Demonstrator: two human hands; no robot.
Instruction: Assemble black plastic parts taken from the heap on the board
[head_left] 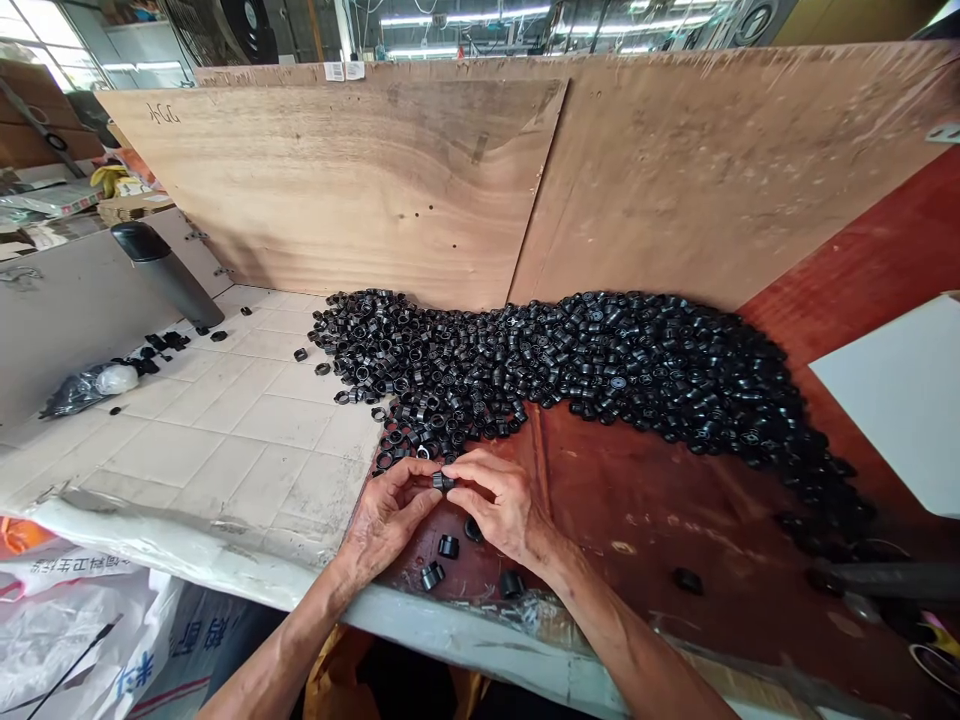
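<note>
At the near edge of the bench [420,625], a few loose black pieces [448,546] lie just under the wrists. Above them, the left hand [386,515] and right hand [501,503] meet fingertip to fingertip, both pinching one small black ring [442,481]. Just beyond lies a wide heap of black parts [600,365], reaching back to the plywood board [360,180]. A dark flask [166,272] lies tilted far left.

The left hand [386,515] and right hand [499,500] are showing bare. Lean, corded forearms are running uncovered back from both wrists. Behind the left wrist, orange-yellow cloth [330,675] is showing beside dark cloth [405,690], possibly clothing.
</note>
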